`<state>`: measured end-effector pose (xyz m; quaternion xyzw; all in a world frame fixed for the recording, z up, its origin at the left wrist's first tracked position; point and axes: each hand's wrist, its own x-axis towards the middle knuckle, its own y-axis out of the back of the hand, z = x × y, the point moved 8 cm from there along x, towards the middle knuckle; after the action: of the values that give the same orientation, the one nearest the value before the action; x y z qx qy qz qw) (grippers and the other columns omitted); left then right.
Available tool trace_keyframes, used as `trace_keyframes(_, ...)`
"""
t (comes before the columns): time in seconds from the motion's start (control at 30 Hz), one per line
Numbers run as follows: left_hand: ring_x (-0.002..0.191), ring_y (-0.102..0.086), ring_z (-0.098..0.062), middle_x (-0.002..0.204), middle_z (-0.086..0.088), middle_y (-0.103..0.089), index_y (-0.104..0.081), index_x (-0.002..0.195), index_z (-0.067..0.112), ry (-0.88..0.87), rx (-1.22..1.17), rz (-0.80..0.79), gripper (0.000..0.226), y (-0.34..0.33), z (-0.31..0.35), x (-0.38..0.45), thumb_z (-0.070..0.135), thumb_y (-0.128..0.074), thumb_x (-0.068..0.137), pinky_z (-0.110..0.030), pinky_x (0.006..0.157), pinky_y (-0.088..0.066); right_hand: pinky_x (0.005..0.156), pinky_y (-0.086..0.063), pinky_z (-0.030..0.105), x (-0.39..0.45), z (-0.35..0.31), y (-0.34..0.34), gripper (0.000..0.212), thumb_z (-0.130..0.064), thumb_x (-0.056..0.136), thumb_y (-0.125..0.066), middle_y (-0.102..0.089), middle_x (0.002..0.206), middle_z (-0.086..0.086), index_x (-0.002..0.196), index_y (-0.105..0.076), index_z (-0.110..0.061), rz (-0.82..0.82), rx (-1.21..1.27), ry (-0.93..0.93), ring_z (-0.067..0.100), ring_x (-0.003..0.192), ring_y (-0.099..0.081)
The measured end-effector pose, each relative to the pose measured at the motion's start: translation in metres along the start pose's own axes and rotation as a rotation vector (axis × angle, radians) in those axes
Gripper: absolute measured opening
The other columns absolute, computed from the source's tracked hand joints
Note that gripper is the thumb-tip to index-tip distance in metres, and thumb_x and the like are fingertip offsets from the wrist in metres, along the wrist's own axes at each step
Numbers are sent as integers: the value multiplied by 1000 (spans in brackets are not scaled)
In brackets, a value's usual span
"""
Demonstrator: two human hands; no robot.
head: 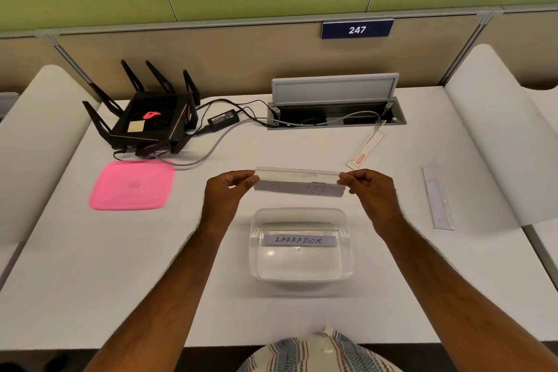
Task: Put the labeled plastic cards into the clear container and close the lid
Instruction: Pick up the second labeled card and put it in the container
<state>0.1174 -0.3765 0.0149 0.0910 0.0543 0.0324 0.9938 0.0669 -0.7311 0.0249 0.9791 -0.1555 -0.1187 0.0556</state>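
Note:
A long clear plastic card (299,183) with a faint label hangs level above the desk, just beyond the clear container (256,251). My left hand (225,190) pinches its left end and my right hand (370,190) pinches its right end. The container stands open near the desk's front edge, and a card labeled LABRADOR (300,240) lies inside it. The pink lid (131,184) lies flat on the desk to the left. Another plastic card (437,198) lies at the right, and one with red print (367,149) lies beyond my right hand.
A black router (151,118) with antennas, its power brick (223,120) and cables sit at the back left. An open cable hatch (335,106) is set into the desk at the back. White curved dividers (489,130) flank both sides.

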Motion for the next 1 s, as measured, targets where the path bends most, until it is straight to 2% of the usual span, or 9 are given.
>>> trace_keyframes(0.07, 100, -76, -7, 99, 11, -82, -82, 101, 32, 14, -25, 4, 27, 0, -1, -2, 42, -87, 77, -24, 89, -59, 78, -51, 22, -3, 2, 1, 12, -35, 88, -79, -80, 81, -5, 84, -80, -24, 6, -11, -8, 0, 66, -65)
trace_keyframes(0.17, 96, -77, -10, 97, 7, -82, -83, 97, 30, 43, -66, 39, 20, 3, -2, -5, 37, -87, 78, -21, 84, -61, 69, -47, 18, -6, 3, 1, 13, -39, 89, -77, -79, 85, -8, 88, -81, -27, 3, -5, -23, 0, 70, -68)
trace_keyframes(0.27, 93, -78, -9, 94, 5, -82, -84, 94, 26, 57, -87, 68, 14, 5, -2, -9, 29, -87, 80, -13, 77, -58, 59, -48, 12, -11, 2, 0, 11, -33, 89, -77, -80, 90, -7, 98, -81, -27, -32, 25, -5, 2, 74, -71)
trace_keyframes(0.4, 91, -78, -8, 92, 4, -83, -84, 93, 21, 92, -107, 91, 12, 6, 0, -15, 22, -86, 81, -11, 75, -57, 59, -49, 8, -16, 2, 0, 22, -19, 89, -79, -81, 91, -9, 111, -79, -20, -77, 11, 46, -4, 71, -69)
trace_keyframes(0.57, 89, -77, -3, 91, 5, -83, -84, 91, 20, 150, -125, 95, 11, 4, 0, -22, 20, -87, 81, -8, 72, -55, 59, -49, 7, -20, 5, 4, 19, -18, 86, -81, -81, 84, -8, 106, -81, -16, -84, 11, 66, -3, 71, -70)
trace_keyframes(0.67, 83, -75, 3, 91, 7, -82, -84, 92, 20, 208, -146, 102, 12, 3, -4, -27, 21, -87, 80, -6, 67, -53, 68, -52, 7, -23, 6, 5, 16, -21, 86, -82, -81, 92, -11, 102, -82, -20, -80, -8, 72, -2, 84, -73)
trace_keyframes(0.73, 77, -72, 8, 92, 9, -82, -83, 93, 22, 265, -164, 94, 12, 1, -10, -30, 21, -85, 81, -11, 68, -51, 73, -55, 12, -25, 9, 4, 16, -21, 86, -81, -81, 98, -11, 102, -82, -23, -86, -2, 56, 0, 91, -73)
trace_keyframes(0.87, 85, -70, -4, 96, 8, -82, -84, 94, 22, 343, -227, 94, 13, -1, -18, -36, 19, -84, 82, -21, 75, -49, 86, -61, 26, -30, 18, 0, 20, -20, 88, -79, -80, 106, -5, 107, -82, -17, -127, 74, 14, 13, 100, -74)
trace_keyframes(1.0, 72, -68, 0, 87, 8, -82, -85, 86, 25, 375, -234, 107, 9, -1, -21, -40, 20, -87, 78, -21, 71, -50, 96, -56, 24, -36, 23, -6, 25, -18, 87, -81, -79, 111, -5, 111, -80, -20, -185, 109, 9, 11, 110, -72)
